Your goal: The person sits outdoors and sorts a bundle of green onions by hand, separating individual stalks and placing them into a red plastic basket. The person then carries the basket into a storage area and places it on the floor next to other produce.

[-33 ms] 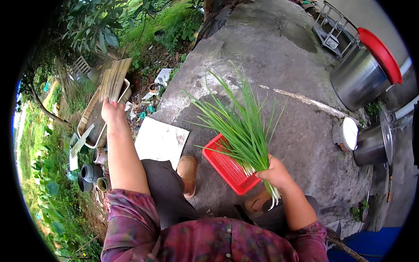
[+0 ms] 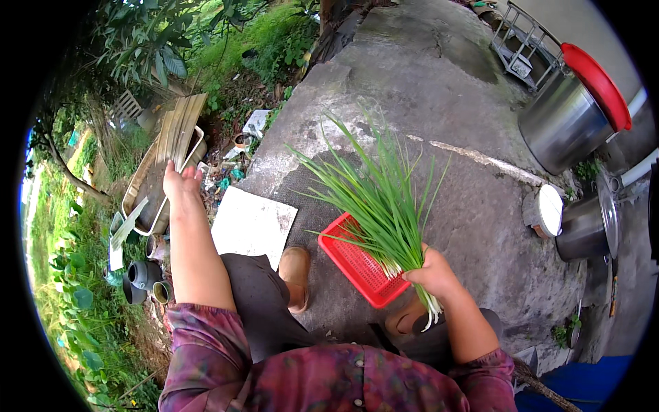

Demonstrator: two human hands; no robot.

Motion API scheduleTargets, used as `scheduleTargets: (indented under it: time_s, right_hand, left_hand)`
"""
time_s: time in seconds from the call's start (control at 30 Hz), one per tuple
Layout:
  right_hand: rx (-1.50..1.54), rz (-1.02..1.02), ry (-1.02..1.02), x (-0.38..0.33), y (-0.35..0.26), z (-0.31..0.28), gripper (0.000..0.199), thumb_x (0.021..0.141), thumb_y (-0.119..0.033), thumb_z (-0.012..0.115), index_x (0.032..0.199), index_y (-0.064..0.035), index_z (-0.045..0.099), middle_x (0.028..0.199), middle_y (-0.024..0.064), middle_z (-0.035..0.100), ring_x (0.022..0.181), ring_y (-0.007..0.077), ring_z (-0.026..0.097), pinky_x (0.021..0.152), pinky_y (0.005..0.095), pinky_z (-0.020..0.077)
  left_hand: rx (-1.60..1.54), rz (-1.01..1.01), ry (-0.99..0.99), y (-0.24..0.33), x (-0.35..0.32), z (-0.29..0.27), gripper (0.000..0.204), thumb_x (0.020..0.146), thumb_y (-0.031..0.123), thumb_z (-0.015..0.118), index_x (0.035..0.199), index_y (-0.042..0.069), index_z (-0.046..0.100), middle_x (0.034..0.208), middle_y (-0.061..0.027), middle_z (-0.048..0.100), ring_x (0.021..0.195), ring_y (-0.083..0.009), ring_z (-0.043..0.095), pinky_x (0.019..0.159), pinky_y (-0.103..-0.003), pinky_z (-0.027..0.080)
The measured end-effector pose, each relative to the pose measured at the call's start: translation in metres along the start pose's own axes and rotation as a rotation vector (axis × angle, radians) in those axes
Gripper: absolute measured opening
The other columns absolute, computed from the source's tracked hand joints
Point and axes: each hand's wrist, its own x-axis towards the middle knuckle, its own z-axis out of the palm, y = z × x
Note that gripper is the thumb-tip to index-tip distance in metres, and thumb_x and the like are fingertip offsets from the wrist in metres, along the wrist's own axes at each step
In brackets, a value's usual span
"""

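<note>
My right hand (image 2: 434, 271) is closed round the lower stalks of a big bunch of green onions (image 2: 391, 199). Their long green leaves fan out away from me, and the white root ends hang below my fist. Under the bunch, on the concrete, is a red perforated plastic basket (image 2: 374, 295), partly hidden by the leaves. More white stalk ends show over its inside. My left arm reaches out to the far left. At its end my left hand (image 2: 181, 182) has its fingers apart and holds nothing, in front of a ribbed, tan sheet (image 2: 182, 127).
A white board (image 2: 252, 223) lies on the ground ahead of my left shoe (image 2: 295, 271). Tubs, pots (image 2: 144, 273) and litter line the left edge beside the greenery. At right stand a large metal pot (image 2: 566, 127) with a red basin (image 2: 597, 82) and a white-lidded bucket (image 2: 546, 211).
The fingers of my left hand have spread and the hand has turned a little, shifting slightly. The right hand and the green onions have stayed nearly still.
</note>
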Motion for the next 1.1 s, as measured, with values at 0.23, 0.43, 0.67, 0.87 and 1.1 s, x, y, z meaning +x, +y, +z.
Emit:
scheduleTargets:
  time_s: [0.23,0.43,0.67,0.87,1.1]
  right_hand:
    - [-0.216,-0.015,0.091,0.005,-0.025,0.011,0.05,0.064,0.003,0.063,0.113,-0.0001,0.053,0.094,0.0039,0.061,0.086,0.0132,0.056,0.079,0.0273,0.0449]
    - [-0.379,-0.053,0.223,0.008,-0.011,0.008,0.05,0.063,-0.005,0.064,0.113,-0.0035,0.055,0.093,0.0184,0.065,0.09,0.0308,0.064,0.081,0.0356,0.0474]
    - [-0.82,0.014,0.256,0.006,-0.023,0.006,0.043,0.067,-0.004,0.06,0.108,-0.0006,0.049,0.09,0.0271,0.061,0.088,0.0446,0.057,0.075,0.0493,0.0456]
    - [-0.941,-0.081,0.304,0.006,-0.015,0.003,0.034,0.068,-0.003,0.056,0.1,-0.0004,0.048,0.085,0.0254,0.061,0.083,0.0448,0.058,0.073,0.0514,0.0452]
    - [-0.968,-0.094,0.322,0.004,-0.019,0.003,0.032,0.068,-0.003,0.057,0.098,-0.0011,0.047,0.084,0.0244,0.061,0.081,0.0432,0.059,0.071,0.051,0.0455]
  left_hand:
    - [0.245,0.264,-0.92,-0.033,-0.095,0.028,0.044,0.096,0.031,0.044,0.124,-0.002,0.047,0.107,-0.0133,0.061,0.096,-0.0218,0.06,0.084,-0.032,0.048]
    - [0.509,0.348,-1.324,-0.054,-0.164,0.028,0.049,0.076,0.011,0.069,0.121,-0.001,0.054,0.102,-0.009,0.064,0.095,-0.0159,0.059,0.089,-0.029,0.044]
    - [0.485,0.755,-1.287,-0.064,-0.186,0.03,0.029,0.08,0.004,0.064,0.108,0.001,0.062,0.103,-0.0103,0.063,0.096,-0.0188,0.059,0.087,-0.029,0.044]
    - [0.995,1.119,-1.546,-0.074,-0.187,0.032,0.032,0.071,0.014,0.072,0.102,0.006,0.066,0.099,-0.0112,0.064,0.096,-0.0271,0.059,0.085,-0.037,0.044]
    - [1.224,1.271,-1.697,-0.081,-0.188,0.031,0.036,0.072,0.017,0.07,0.106,0.007,0.065,0.093,-0.0097,0.064,0.09,-0.0283,0.059,0.085,-0.038,0.039]
